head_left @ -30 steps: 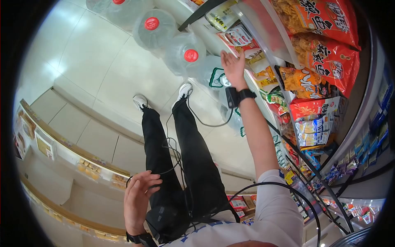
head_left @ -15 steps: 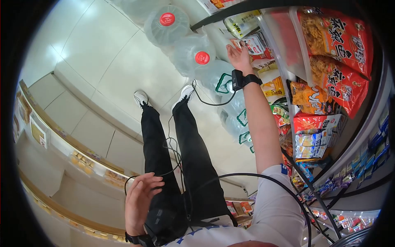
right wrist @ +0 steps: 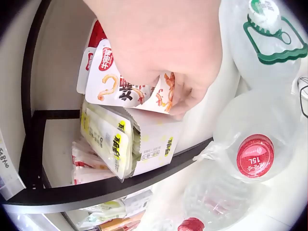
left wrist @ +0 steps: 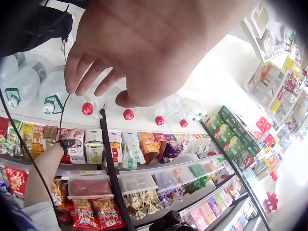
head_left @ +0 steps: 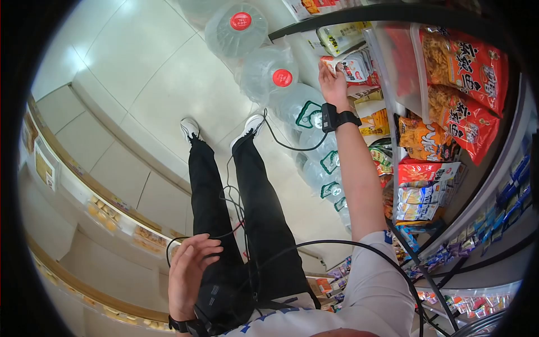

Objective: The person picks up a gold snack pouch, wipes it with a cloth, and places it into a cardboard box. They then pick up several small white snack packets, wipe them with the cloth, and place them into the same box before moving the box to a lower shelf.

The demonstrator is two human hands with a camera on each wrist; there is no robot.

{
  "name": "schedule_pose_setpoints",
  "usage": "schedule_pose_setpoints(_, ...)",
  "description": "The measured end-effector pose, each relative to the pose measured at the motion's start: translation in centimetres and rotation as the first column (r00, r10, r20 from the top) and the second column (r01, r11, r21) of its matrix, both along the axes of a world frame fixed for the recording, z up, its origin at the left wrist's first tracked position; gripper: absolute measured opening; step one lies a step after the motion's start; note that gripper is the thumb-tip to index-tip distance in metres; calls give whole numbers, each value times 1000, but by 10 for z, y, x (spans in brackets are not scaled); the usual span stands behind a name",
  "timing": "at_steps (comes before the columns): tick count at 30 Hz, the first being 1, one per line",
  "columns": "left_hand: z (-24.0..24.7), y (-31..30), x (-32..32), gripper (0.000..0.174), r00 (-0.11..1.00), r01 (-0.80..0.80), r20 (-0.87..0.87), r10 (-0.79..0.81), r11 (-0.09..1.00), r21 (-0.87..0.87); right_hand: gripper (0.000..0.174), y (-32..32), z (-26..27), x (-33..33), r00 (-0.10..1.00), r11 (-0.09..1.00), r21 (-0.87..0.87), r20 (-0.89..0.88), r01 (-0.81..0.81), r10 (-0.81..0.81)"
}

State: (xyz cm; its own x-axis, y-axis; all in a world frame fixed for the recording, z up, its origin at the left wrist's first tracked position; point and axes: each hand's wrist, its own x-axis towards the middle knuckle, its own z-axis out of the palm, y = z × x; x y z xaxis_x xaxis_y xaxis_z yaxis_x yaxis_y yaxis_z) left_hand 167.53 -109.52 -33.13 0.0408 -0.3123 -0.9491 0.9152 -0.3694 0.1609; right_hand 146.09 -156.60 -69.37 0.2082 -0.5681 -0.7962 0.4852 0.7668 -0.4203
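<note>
At the lower shelf, my right hand (head_left: 335,90) grips the front edge of a display box (right wrist: 166,91) of snack packets. Its thumb reaches inside the front wall, and the fingers curl round the outside. White snack packets (right wrist: 108,72) with red lettering and food pictures stand in that box, partly hidden behind the hand. Beside it in the right wrist view is another box (right wrist: 154,144), holding clear packets with yellow-black lettering. My left hand (head_left: 188,269) hangs in front of the body with loosely bent fingers and holds nothing.
Large water bottles (head_left: 264,64) with red caps and green handles line the floor along the shelf. A black shelf frame (right wrist: 120,185) curves beside the boxes. Red snack bags (head_left: 466,67) fill the shelf above. A black cable (head_left: 320,242) loops from the body past the right arm.
My right hand has moved in from beside the packets to the box's front edge, its fingers closing there. The head view has shifted slightly. My left hand stays nearly still.
</note>
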Motion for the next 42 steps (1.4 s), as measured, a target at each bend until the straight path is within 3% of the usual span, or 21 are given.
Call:
schedule_pose_setpoints(12,7,23,12,44,997,-73,0,73,997,-35,45,59,5,14,997,996,-35,-5,82,-82)
schedule_pose_setpoints(15,9,33,20,44,996,-92,4,92,995,-46,37,77,17,20,997,998,-50,-60,35,-38)
schedule_pose_setpoints(17,12,42,28,45,994,-109,10,110,992,-57,43,91,23,26,999,997,-63,3,42,-42)
schedule_pose_setpoints(20,14,54,34,45,990,-135,19,137,988,-81,43,117,43,31,998,997,-51,-29,62,-63)
schedule_pose_setpoints(23,30,61,46,44,989,-129,51,135,985,-111,40,146,54,27,999,994,-111,34,-15,19)
schedule_pose_setpoints(25,47,67,58,42,982,-150,91,164,978,-143,26,173,90,37,999,997,-75,45,-5,8)
schedule_pose_setpoints(27,70,70,70,42,969,-158,153,194,963,-220,26,198,108,25,992,991,-128,113,-35,50)
schedule_pose_setpoints(29,96,79,82,42,936,-149,260,238,936,-319,26,224,139,18,983,996,-63,173,-55,65)
schedule_pose_setpoints(30,104,84,86,42,919,-124,306,248,919,-374,26,241,167,18,979,974,-157,99,-161,178)
schedule_pose_setpoints(31,109,87,90,42,906,-123,323,274,900,-417,26,248,178,17,930,906,-305,127,-294,345)
schedule_pose_setpoints(32,107,91,97,42,904,-99,325,279,875,-474,26,260,213,23,871,860,-335,175,-385,458)
schedule_pose_setpoints(34,122,85,107,42,893,-23,387,228,883,-468,23,280,237,6,946,948,23,78,-317,314)
schedule_pose_setpoints(35,132,80,108,42,864,39,447,230,856,-515,19,283,212,-12,947,948,55,90,-313,307)
schedule_pose_setpoints(37,136,61,117,47,886,124,445,129,859,-496,16,300,255,-13,917,925,114,217,-363,334)
schedule_pose_setpoints(39,141,38,115,60,851,273,525,22,835,-478,17,318,314,-5,889,886,92,97,-455,447)
schedule_pose_setpoints(40,150,27,106,67,831,341,555,-32,819,-462,16,330,342,-5,899,908,16,148,-420,413)
schedule_pose_setpoints(42,169,1,86,105,770,494,603,-210,794,-354,18,343,387,-7,895,931,-133,259,-339,362)
